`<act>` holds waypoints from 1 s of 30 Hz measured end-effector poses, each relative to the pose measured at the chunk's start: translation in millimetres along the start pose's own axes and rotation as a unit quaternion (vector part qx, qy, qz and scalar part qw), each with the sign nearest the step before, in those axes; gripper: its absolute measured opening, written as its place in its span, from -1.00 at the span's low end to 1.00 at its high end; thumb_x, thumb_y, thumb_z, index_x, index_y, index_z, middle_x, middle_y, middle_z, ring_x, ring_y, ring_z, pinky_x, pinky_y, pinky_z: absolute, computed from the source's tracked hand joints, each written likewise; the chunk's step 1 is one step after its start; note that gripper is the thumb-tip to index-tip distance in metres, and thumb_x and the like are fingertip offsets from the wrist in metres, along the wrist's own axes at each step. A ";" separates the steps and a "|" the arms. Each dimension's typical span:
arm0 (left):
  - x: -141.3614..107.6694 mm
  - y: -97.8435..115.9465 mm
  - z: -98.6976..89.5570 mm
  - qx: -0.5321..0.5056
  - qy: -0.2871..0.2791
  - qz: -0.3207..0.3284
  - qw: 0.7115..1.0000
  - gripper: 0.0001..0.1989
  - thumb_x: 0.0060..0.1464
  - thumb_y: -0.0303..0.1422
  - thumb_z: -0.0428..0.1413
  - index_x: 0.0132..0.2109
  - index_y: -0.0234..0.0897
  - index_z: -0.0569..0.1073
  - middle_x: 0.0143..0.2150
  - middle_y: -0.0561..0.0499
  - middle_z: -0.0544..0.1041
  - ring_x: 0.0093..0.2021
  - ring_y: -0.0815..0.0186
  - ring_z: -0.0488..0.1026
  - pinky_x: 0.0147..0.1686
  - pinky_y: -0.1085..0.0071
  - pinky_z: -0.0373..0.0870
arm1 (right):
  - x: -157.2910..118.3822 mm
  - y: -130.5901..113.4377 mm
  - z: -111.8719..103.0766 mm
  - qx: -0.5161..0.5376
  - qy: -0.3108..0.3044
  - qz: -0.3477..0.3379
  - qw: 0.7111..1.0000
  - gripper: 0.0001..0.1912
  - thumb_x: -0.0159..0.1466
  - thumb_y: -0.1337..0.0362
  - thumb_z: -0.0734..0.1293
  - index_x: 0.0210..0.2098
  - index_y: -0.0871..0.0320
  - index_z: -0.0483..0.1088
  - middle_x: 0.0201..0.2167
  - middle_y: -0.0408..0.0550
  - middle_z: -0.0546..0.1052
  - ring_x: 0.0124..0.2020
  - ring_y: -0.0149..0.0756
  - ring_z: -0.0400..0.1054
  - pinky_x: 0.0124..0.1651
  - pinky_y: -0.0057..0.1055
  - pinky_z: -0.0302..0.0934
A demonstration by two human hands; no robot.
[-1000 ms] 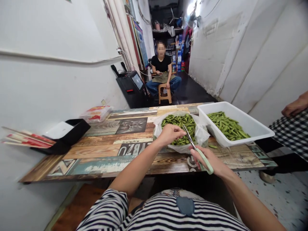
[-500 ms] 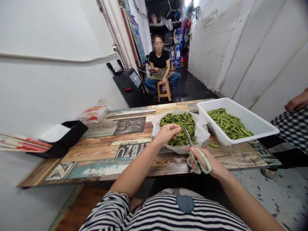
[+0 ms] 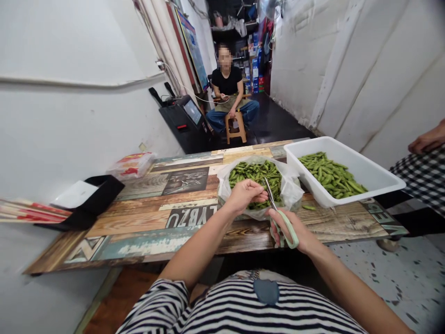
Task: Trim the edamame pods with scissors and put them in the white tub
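Observation:
My right hand point(image 3: 290, 232) is wrapped round the pale green handles of a pair of scissors point(image 3: 270, 192), whose blades point up and away over the pods. Close to the blades, my left hand point(image 3: 246, 195) is pinched on an edamame pod, mostly hidden by the fingers. Both hands are over the near side of a white plastic bag point(image 3: 291, 188), its mouth spread round a heap of green edamame pods point(image 3: 239, 171). To the right stands a white tub point(image 3: 378, 182) with more edamame pods point(image 3: 328, 174) in it.
The wood-patterned table point(image 3: 139, 211) carries a loose pod point(image 3: 308, 207), a black holder point(image 3: 104, 195) with chopsticks, and a plastic-wrapped package point(image 3: 131, 164). Beyond it are a black machine point(image 3: 184, 120) and a seated person point(image 3: 227, 88). Another person's hand point(image 3: 427, 139) shows at right.
My left hand has shifted slightly right and down, closer to the scissors, and its fingers have turned. The scissors have tilted a little in my right hand. The camera view has shifted slightly.

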State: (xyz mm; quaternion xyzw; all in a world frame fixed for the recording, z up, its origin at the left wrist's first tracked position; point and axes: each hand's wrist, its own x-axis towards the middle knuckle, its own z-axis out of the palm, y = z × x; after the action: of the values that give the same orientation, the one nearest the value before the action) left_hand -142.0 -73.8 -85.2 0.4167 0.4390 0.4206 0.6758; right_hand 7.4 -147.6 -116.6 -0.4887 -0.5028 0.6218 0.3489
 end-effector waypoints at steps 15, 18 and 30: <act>44.6 27.6 -57.6 0.353 0.110 0.174 0.913 -0.94 -0.17 -0.49 0.00 -0.51 -0.33 0.35 -0.60 0.11 0.35 -0.58 0.50 0.25 -0.54 0.57 0.19 | -20.2 -1.3 -7.7 0.057 0.004 0.028 0.998 -0.46 0.13 -0.19 0.24 -0.19 0.15 0.27 -0.64 -0.25 0.33 -0.68 -0.40 0.23 -0.63 -0.44 0.20; 51.9 42.7 -57.4 0.365 0.099 0.264 0.887 -0.75 -0.15 -0.58 -0.04 -0.30 -0.35 0.46 -0.34 0.00 0.50 -0.27 0.40 0.44 -0.17 0.47 0.33 | -25.0 -2.6 -7.6 0.046 0.012 0.028 0.998 -0.45 0.12 -0.20 0.24 -0.19 0.16 0.26 -0.66 -0.25 0.31 -0.70 -0.40 0.21 -0.64 -0.44 0.18; 71.9 52.0 -50.5 0.617 0.096 0.139 0.769 -0.78 -0.32 -0.49 0.27 -0.66 -0.31 0.35 -0.52 -0.11 0.46 -0.14 0.07 0.43 -0.05 0.29 0.26 | -26.9 0.0 -6.8 0.033 -0.002 0.018 0.999 -0.51 0.13 -0.18 0.23 -0.28 0.14 0.24 -0.64 -0.24 0.29 -0.70 -0.42 0.20 -0.65 -0.45 0.17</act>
State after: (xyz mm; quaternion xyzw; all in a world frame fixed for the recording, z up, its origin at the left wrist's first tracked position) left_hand -181.5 18.7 -67.7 0.7577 0.6041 0.1862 0.1619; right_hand 21.4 -170.5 -109.8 -0.4846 -0.4737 0.6452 0.3529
